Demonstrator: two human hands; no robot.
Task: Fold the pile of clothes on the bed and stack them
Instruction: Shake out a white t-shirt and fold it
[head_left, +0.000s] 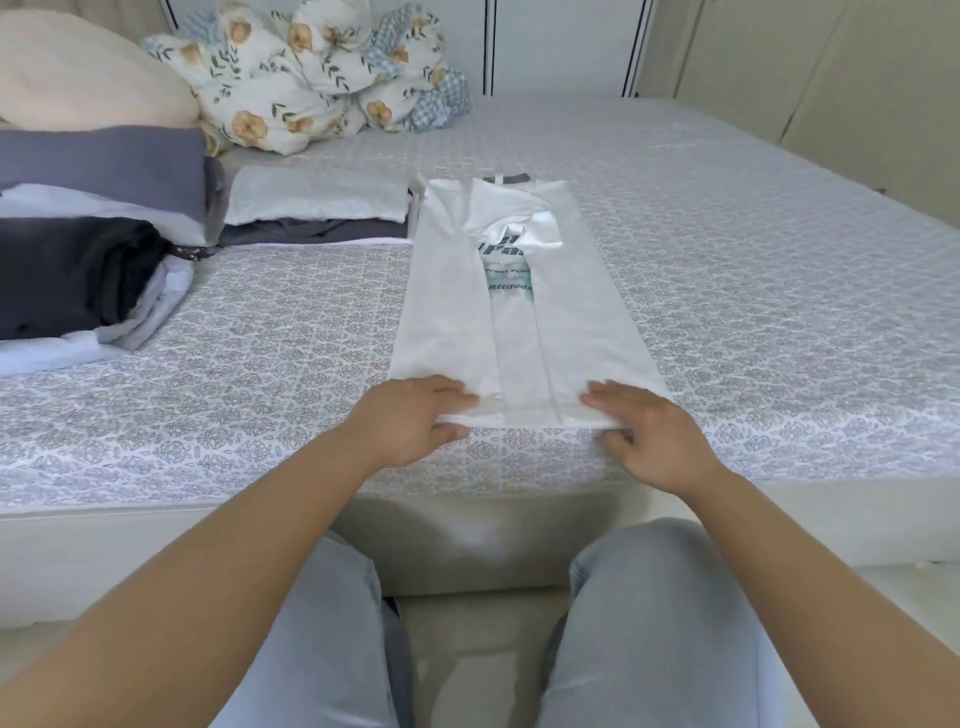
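A white T-shirt (452, 312) with a teal print lies lengthwise on the bed (727, 260), both sides folded in toward the middle. My left hand (410, 415) pinches its near hem at the left corner, fingers on top and thumb under the edge. At the right corner my right hand (644, 431) pinches the same hem the same way. A stack of folded clothes (317, 208) in light grey, dark grey and white sits just left of the shirt's far end. A looser pile of clothes (88, 249) in purple-grey, black and pale blue lies at the far left.
A floral duvet (306, 73) is bunched at the head of the bed beside a cream pillow (78, 73). White wardrobe doors (561, 47) stand behind. My knees in light jeans (649, 623) are in front of the bed's near edge.
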